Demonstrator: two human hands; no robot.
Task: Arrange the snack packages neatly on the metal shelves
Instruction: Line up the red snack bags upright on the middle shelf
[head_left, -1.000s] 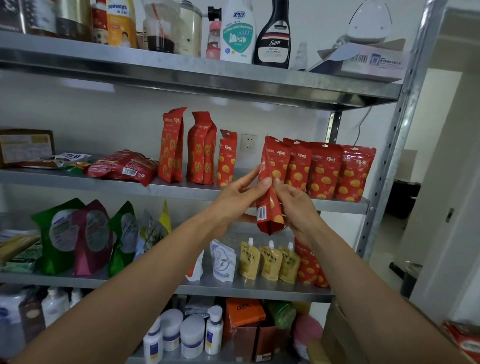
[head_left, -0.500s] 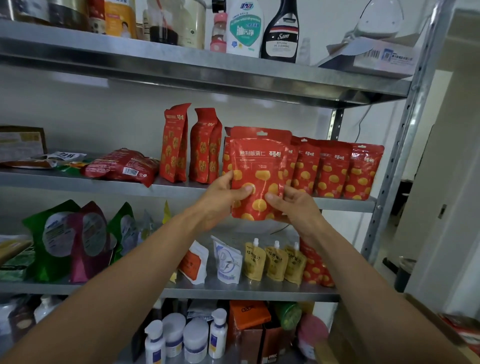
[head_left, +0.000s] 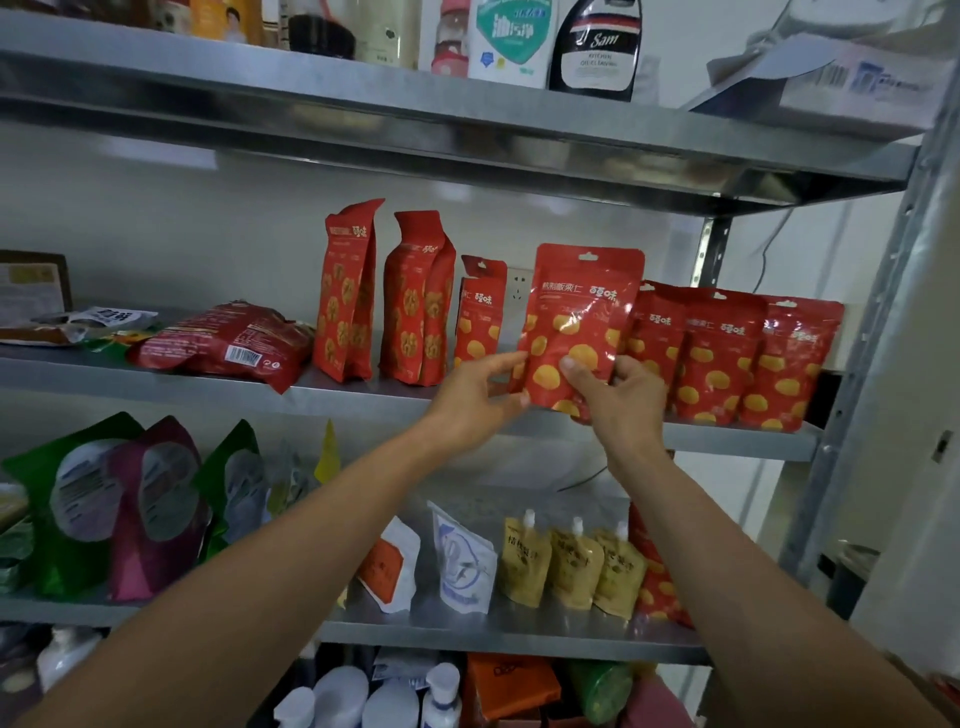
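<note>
A red snack pouch (head_left: 579, 317) with yellow dots stands upright, face forward, at the middle metal shelf (head_left: 363, 395). My right hand (head_left: 618, 395) grips its lower right part, thumb on the front. My left hand (head_left: 472, 397) pinches its lower left corner. To its right stand three matching red pouches (head_left: 727, 353) in a row. A smaller matching pouch (head_left: 480, 312) stands just left of it, then two tall red bags (head_left: 384, 293). A red packet (head_left: 223, 340) lies flat further left.
The top shelf (head_left: 467, 124) carries bottles and a cardboard box (head_left: 841, 83). The lower shelf (head_left: 519, 631) has green and purple bags (head_left: 119, 509), white pouches and yellow spout pouches (head_left: 571, 566). Bottles stand at the bottom. A steel upright (head_left: 878, 322) bounds the right side.
The held pouch turned from edge-on to face forward and moved up and right to the middle shelf, beside the row of matching pouches. Both hands stayed on it.
</note>
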